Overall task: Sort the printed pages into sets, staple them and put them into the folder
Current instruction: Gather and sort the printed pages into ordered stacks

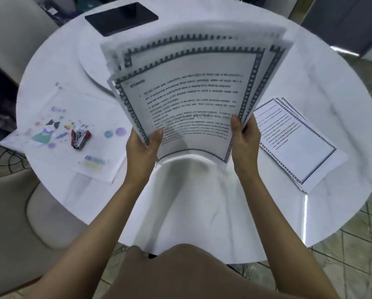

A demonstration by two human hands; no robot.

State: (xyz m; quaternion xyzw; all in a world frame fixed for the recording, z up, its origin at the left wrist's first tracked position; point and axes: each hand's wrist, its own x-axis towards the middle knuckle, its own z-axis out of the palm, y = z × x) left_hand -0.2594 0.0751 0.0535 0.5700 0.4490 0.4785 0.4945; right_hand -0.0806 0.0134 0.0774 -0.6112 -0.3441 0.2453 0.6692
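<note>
1. Sorting under way, by the look of the layout: fanned sheaf of bordered printed pages [185,93] held up over the middle of the round white table [202,201], top sheet facing the camera, several offset sheets behind it
2. Left hand [143,145] clamped on the sheaf's lower left corner, thumb on the top sheet; right hand [244,137] pinching the lower right edge, thumb in front, fingers behind
3. Smaller pile of bordered pages [293,143] already laid flat on the table to the right, well apart from the sheaf; stapled or not, too small to tell
4. Stapling seemingly not begun: red stapler [80,138] lying untouched on the clear cartoon-printed folder [57,108] at the left
5. Probably left to do: splitting the held sheaf into sets, stapling each, sliding all into the folder
6. Nearby: black rectangular stand base [121,18] at the far edge, raised round disc [90,61] behind the sheaf, beige chair [18,212] at lower left; stapler to be lifted off the folder before filing
</note>
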